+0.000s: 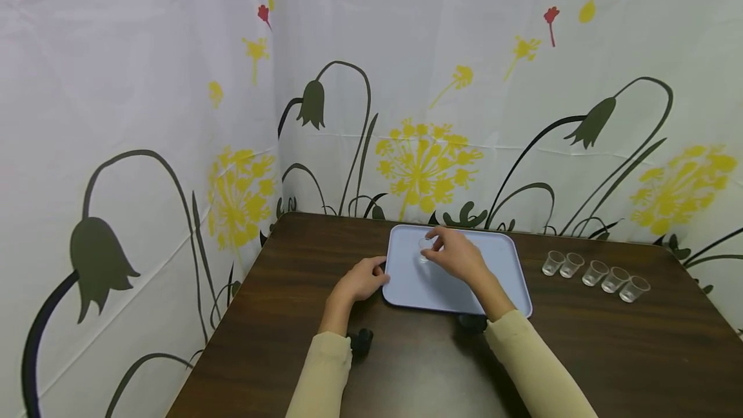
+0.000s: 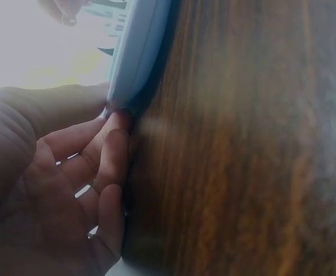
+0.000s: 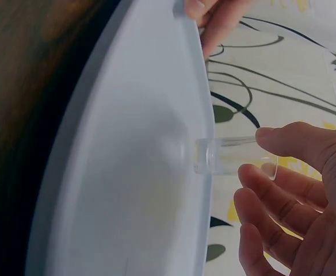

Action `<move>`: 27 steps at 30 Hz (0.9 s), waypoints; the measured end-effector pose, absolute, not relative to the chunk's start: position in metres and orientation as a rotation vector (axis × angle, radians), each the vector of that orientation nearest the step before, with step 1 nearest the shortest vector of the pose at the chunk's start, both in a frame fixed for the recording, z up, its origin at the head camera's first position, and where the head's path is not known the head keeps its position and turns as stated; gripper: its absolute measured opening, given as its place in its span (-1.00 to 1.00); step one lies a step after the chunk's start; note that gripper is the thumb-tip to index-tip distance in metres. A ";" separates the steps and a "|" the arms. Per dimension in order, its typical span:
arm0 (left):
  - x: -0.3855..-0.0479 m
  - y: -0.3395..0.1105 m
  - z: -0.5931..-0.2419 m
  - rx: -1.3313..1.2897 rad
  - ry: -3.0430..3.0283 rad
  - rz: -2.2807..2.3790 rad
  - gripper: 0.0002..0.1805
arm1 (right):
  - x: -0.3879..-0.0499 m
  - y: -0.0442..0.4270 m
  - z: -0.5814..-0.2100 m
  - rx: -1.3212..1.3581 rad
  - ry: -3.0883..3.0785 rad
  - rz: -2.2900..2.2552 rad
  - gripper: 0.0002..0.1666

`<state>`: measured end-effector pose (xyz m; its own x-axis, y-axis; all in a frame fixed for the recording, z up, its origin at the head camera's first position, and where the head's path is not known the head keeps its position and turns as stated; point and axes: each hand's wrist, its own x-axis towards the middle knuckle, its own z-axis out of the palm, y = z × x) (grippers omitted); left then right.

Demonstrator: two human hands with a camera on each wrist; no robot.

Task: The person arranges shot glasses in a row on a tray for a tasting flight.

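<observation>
A small clear plastic cup (image 3: 228, 155) is pinched between the thumb and fingers of my right hand (image 1: 458, 255), over the left part of a light blue tray (image 1: 441, 292). The cup's base points down at the tray; whether it touches cannot be told. At the tray's left edge, my left hand (image 1: 361, 279) pinches the rim, as the left wrist view shows, with the thumb (image 2: 70, 103) on one side and the index finger on the other. The tray lies flat on the brown wooden table (image 1: 278, 340).
Several clear cups (image 1: 594, 273) stand in a slanting row on the table, right of the tray. A white curtain (image 1: 418, 37) with printed flowers hangs behind the table and along its left side.
</observation>
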<state>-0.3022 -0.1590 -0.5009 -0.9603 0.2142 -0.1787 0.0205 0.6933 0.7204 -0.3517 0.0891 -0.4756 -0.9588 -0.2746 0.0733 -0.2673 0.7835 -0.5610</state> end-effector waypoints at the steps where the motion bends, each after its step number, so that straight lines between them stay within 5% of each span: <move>1: -0.302 -0.159 -0.501 0.189 2.655 1.126 -0.40 | -0.352 0.087 -0.476 -0.451 2.953 -0.924 -0.52; 27: -0.304 -0.161 -0.501 0.194 2.631 1.148 -0.40 | -0.347 0.062 -0.485 -0.465 2.932 -0.895 -0.52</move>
<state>-0.3037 -0.1606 -0.5011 -0.9562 0.2254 -0.1866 0.0166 0.6783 0.7346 -0.3474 0.0624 -0.4847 -0.9542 -0.2953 0.0480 -0.2718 0.7885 -0.5517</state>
